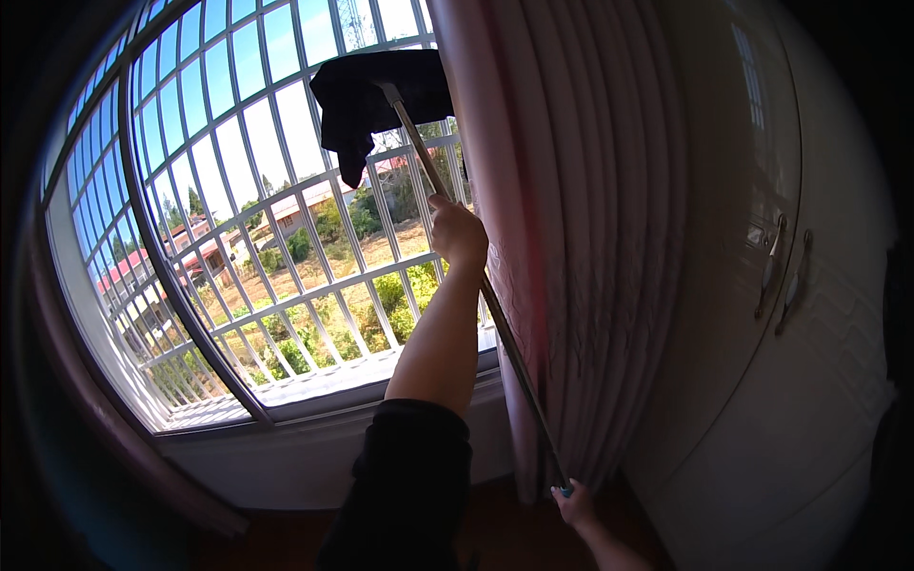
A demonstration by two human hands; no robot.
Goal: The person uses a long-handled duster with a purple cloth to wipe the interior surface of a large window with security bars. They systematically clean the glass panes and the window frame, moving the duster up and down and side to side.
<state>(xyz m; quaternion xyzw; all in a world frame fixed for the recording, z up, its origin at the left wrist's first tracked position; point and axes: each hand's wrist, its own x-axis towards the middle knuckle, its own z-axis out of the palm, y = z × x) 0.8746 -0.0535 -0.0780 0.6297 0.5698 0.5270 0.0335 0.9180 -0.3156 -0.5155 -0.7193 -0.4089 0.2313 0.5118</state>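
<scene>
A long metal pole (515, 351), with what looks like a flat mop head at its top, runs slantwise across the view. Dark cloth (407, 75) covers that head and hangs down in a ragged flap on the left. It lies over the upper right of the window, its right end meeting the curtain. High on the pole, my left hand (460, 232) is wrapped around the shaft. My right hand (575, 505) grips the pole's lower end, at a blue-green part. The window (193, 342) has a dark sliding frame and stands before me.
White security bars (293, 193) stand outside the window. A pinkish pleated curtain (593, 235) hangs to the right of the pole, close beside it. Farther right is a glossy pale wardrobe (721, 371) with two door handles. Another curtain (136, 442) edges the left side.
</scene>
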